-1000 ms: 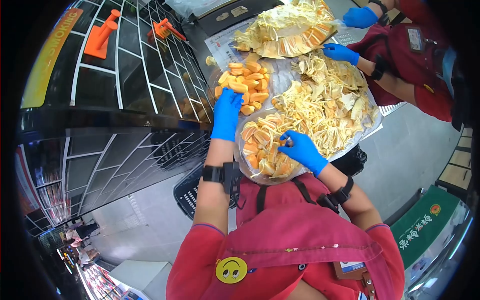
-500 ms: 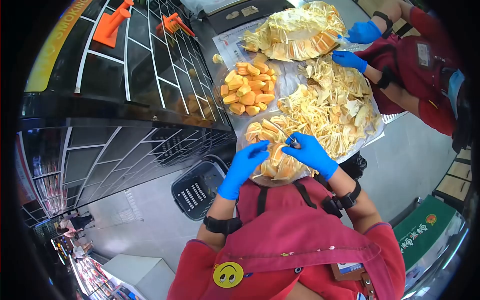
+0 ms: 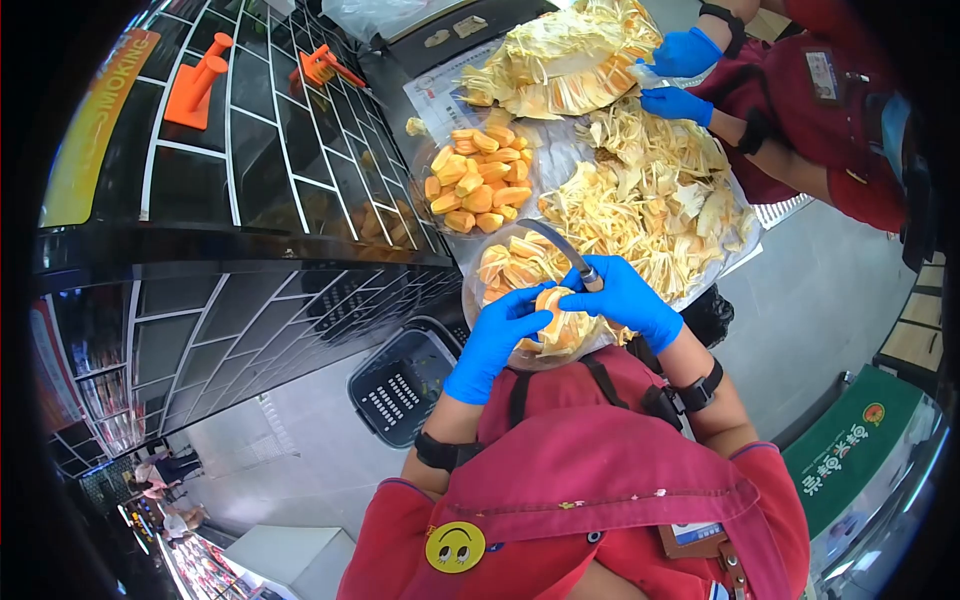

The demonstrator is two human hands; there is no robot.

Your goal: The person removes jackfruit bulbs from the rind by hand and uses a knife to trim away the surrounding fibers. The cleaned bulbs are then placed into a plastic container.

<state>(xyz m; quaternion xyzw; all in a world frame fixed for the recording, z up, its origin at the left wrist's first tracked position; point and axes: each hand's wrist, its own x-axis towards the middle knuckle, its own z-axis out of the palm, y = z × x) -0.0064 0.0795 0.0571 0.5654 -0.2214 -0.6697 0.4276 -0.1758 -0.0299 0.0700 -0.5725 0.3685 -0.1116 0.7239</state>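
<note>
My right hand, in a blue glove, is closed on the wooden handle of a curved knife, whose blade points up and left. A piece of jackfruit is pinched in my gloved left hand, with my right fingertips touching its other side. Both hands are over a clear bowl that holds jackfruit pieces with fibres on them. Behind it stands another bowl of cleaned orange pods. A heap of pale fibres and rind lies to the right.
Across the table, a co-worker's gloved hands are at a large jackfruit section. A black basket stands on the floor at left. A dark tiled counter borders the left, with orange holders on it.
The knife blade has swung up into clearer view. My left hand has moved right and now pinches a piece. The whole view has shifted slightly.
</note>
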